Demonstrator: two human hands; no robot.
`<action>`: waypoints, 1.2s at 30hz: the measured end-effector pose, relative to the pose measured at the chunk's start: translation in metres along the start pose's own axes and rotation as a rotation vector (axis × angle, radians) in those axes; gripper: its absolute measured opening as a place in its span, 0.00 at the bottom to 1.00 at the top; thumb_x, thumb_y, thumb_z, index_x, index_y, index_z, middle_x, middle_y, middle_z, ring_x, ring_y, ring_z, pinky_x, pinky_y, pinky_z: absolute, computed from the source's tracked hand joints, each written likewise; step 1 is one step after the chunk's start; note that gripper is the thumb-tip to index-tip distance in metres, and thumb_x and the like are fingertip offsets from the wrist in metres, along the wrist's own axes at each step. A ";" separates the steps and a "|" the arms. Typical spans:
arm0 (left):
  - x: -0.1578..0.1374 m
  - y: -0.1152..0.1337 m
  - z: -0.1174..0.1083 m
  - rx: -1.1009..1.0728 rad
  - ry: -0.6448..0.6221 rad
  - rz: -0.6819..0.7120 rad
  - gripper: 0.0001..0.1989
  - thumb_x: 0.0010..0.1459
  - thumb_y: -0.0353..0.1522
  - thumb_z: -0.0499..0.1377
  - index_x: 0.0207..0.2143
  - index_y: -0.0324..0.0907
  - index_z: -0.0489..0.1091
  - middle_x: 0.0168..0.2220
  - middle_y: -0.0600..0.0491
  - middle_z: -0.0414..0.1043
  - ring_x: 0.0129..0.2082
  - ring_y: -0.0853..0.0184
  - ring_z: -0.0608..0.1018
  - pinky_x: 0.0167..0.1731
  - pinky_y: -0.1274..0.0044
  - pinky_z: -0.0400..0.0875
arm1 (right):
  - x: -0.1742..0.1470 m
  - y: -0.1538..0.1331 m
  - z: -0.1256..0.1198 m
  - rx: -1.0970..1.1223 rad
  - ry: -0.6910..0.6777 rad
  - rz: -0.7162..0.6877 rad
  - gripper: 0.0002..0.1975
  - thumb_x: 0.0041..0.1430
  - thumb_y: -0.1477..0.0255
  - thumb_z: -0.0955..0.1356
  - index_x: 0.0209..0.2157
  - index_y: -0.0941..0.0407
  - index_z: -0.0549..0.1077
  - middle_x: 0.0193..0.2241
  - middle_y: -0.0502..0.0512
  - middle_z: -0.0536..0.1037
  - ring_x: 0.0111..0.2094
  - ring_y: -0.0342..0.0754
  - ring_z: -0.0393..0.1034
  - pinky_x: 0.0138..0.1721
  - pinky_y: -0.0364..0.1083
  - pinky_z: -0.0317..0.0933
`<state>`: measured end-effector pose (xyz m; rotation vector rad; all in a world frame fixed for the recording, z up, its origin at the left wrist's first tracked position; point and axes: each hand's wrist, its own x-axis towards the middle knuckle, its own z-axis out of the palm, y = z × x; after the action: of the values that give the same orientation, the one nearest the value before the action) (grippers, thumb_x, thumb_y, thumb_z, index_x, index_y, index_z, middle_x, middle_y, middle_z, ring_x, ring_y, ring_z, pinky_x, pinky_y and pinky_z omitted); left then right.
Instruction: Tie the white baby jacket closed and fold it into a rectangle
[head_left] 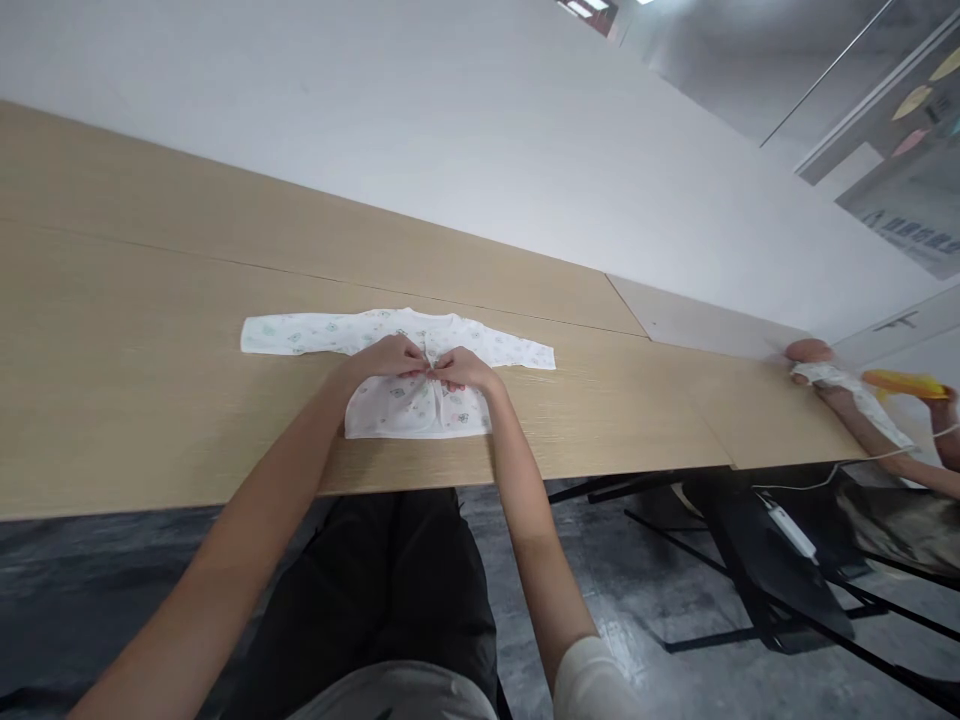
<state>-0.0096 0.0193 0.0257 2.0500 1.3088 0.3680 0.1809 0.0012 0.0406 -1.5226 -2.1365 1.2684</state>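
Two hands met at the front of a baby shirt spread flat on a wooden surface.

The left hand (391, 356) and right hand (461, 368) each pinched the baby shirt (409, 405) at its centre seam, sleeves outstretched; the thin cotton looked light, limp and easily creased, best held at edges on the surface (150, 400).

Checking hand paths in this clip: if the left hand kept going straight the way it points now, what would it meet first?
The left hand points right, across the front of the small white shirt. Its fingertips already sit next to the right hand at the shirt's middle, so it would probably meet those fingers first, though the gap is hard to judge.
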 end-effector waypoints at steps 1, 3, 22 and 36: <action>-0.002 0.001 -0.001 -0.006 -0.074 0.013 0.15 0.50 0.43 0.59 0.21 0.42 0.74 0.18 0.54 0.68 0.22 0.68 0.69 0.27 0.76 0.61 | -0.001 0.002 -0.002 0.056 -0.008 0.010 0.17 0.56 0.70 0.71 0.18 0.58 0.66 0.12 0.46 0.66 0.16 0.37 0.60 0.20 0.38 0.55; -0.004 0.004 -0.001 -0.013 -0.132 0.036 0.15 0.47 0.44 0.60 0.21 0.43 0.76 0.18 0.54 0.69 0.22 0.68 0.69 0.26 0.76 0.61 | -0.001 0.004 -0.005 0.134 -0.031 0.040 0.13 0.54 0.73 0.71 0.19 0.59 0.68 0.13 0.46 0.67 0.16 0.37 0.61 0.20 0.37 0.57; -0.003 0.008 0.002 -0.188 -0.151 0.039 0.13 0.41 0.40 0.62 0.29 0.43 0.78 0.23 0.54 0.74 0.19 0.71 0.70 0.23 0.79 0.63 | -0.006 0.005 -0.011 0.374 -0.057 0.080 0.12 0.48 0.86 0.71 0.33 0.59 0.71 0.20 0.45 0.74 0.21 0.39 0.70 0.26 0.38 0.70; -0.005 0.013 0.003 -0.227 -0.224 -0.084 0.15 0.43 0.45 0.62 0.24 0.42 0.75 0.20 0.51 0.71 0.18 0.69 0.70 0.19 0.78 0.61 | -0.009 -0.005 -0.009 0.392 -0.047 0.074 0.13 0.51 0.83 0.72 0.36 0.58 0.68 0.19 0.45 0.73 0.20 0.40 0.70 0.26 0.39 0.71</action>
<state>-0.0013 0.0102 0.0327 1.7856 1.1565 0.2295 0.1874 -0.0026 0.0524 -1.4221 -1.7336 1.6446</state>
